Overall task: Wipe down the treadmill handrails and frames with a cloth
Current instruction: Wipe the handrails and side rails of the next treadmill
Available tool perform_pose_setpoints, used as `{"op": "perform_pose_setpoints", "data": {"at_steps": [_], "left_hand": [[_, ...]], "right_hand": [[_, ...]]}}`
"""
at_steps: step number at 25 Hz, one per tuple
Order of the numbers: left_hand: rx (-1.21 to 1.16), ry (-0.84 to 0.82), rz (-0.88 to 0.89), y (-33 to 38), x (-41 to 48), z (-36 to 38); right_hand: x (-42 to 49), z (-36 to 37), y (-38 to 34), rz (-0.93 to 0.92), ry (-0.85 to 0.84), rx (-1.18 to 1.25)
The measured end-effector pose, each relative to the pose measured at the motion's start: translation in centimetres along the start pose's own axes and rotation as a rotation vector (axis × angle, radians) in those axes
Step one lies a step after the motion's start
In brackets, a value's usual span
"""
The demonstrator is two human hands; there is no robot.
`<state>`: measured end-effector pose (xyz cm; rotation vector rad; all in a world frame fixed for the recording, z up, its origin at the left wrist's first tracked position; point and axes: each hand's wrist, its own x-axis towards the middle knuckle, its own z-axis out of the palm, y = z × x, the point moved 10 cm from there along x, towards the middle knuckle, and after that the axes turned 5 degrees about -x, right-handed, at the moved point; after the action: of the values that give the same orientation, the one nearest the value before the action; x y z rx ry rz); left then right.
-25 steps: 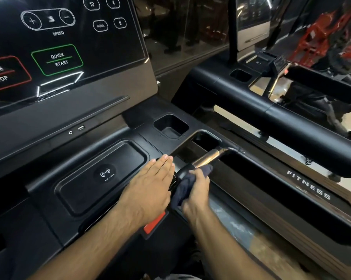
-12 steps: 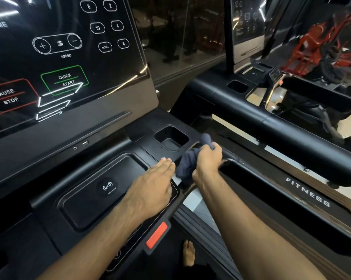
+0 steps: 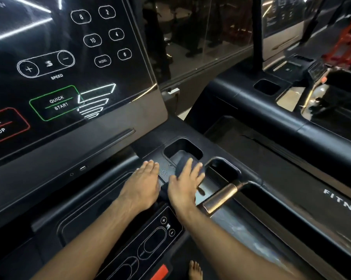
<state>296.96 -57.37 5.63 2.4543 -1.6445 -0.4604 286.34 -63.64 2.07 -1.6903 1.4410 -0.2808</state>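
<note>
The right hand (image 3: 185,184) lies flat with its fingers straight and slightly spread, pressing a dark cloth (image 3: 180,165) onto the treadmill frame (image 3: 257,164). The cloth is bunched under the fingertips, right at the front rim of a square pocket (image 3: 182,150) sunk into the frame. Whether any of it hangs over into the pocket cannot be told. The pocket shows a pale grey floor with nothing else visible in it.

Just to the right is a second pocket (image 3: 223,170). It is dark inside, and its contents cannot be made out. From below it a copper-coloured handrail bar (image 3: 221,196) runs down and to the left, close beside the right wrist but not touching it.

The left hand (image 3: 142,182) rests palm down on the frame just left of the cloth, fingers straight and held together, gripping nothing. The two hands are near each other but do not touch.

Above them the screen (image 3: 69,57) shows speed buttons and a green QUICK START box. The neighbouring treadmill (image 3: 271,112) has a dark pocket of its own (image 3: 266,86). A bare foot (image 3: 194,269) shows at the bottom edge.
</note>
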Motion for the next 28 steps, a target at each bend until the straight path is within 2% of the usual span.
{"op": "perform_pose_setpoints", "data": {"at_steps": [1, 3, 5, 9, 10, 12, 13, 16, 19, 20, 23, 26, 27, 28], "left_hand": [[-0.002, -0.006, -0.02, -0.6, 0.2, 0.4], [-0.015, 0.014, -0.044, -1.1, 0.6, 0.7], [-0.032, 0.041, -0.077, -1.5, 0.6, 0.7], [-0.013, 0.089, -0.153, -2.8, 0.1, 0.4], [-0.007, 0.099, -0.159, -3.1, 0.0, 0.4], [0.006, 0.111, -0.161, -3.6, -0.1, 0.2], [0.01, 0.114, -0.158, -3.9, -0.2, 0.1], [0.004, 0.105, -0.129, -4.8, -0.7, 0.2], [-0.066, 0.119, -0.081, -5.2, -1.0, -0.1], [-0.093, 0.136, -0.071, -5.2, -0.9, -0.4], [-0.131, 0.177, -0.053, -5.8, -1.0, -1.0], [-0.11, 0.164, -0.045, -5.5, -1.2, -0.6], [-0.113, 0.16, -0.058, -5.4, -1.1, -0.5], [-0.113, 0.151, -0.067, -5.2, -0.9, -0.4]], "right_hand": [[-0.1, 0.3, -1.4, -0.155, -0.053, -0.154], [0.1, 1.3, -2.8, -0.292, -0.12, -0.351], [0.1, 1.7, -3.0, -0.34, -0.114, -0.467], [1.0, 2.6, -5.0, -0.793, -0.071, -0.767], [2.0, 2.5, -5.5, -0.781, -0.058, -0.794], [3.3, 2.5, -6.0, -0.595, -0.055, -0.786], [2.9, 3.4, -6.2, -0.601, -0.049, -0.814], [1.9, 4.8, -7.6, -0.839, -0.092, -0.895], [5.7, 3.7, -8.6, -0.608, -0.106, -0.807], [5.2, 4.4, -9.2, -0.622, -0.081, -0.804], [2.5, 6.6, -10.0, -0.841, -0.084, -0.889], [5.3, 4.2, -9.0, -0.531, -0.096, -0.801], [4.4, 4.2, -8.6, -0.521, -0.075, -0.81], [2.4, 4.7, -8.7, -0.611, -0.071, -0.84]]}}
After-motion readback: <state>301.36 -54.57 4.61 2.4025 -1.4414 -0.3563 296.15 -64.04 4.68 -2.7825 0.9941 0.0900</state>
